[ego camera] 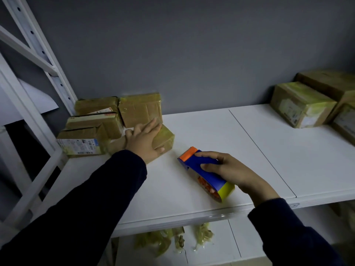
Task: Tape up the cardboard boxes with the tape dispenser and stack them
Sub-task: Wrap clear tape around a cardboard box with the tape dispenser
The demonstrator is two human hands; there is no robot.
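The right hand (226, 169) has its grip closed around the tape dispenser (206, 174), fingers wrapped over the blue body with the thumb on the far side. The dispenser lies low on the white shelf (211, 127), or just above it (contact cannot be told), its orange cutter end pointing away toward the back left and its yellow-green end nearest the shelf's front edge.

The left hand (144, 140) lies flat and open, fingers spread, palm pressed on the top of a small taped cardboard box (165, 138) at the shelf's left. It holds nothing; it simply rests on the box. Both arms wear dark sleeves (92, 198).

Touching that box, behind and to its left, is a cluster of other small cardboard boxes (107, 120), some stacked on one another, one carrying a printed label (78, 145) on its front face. They sit against the white upright of the shelving frame (44, 54).

At the far right of the shelf, well apart from the hands, stands another group of taped boxes (301, 104). On the lower shelf, crumpled strips of yellowish tape (163, 240) lie loose. A grey wall (192, 45) backs the shelf.
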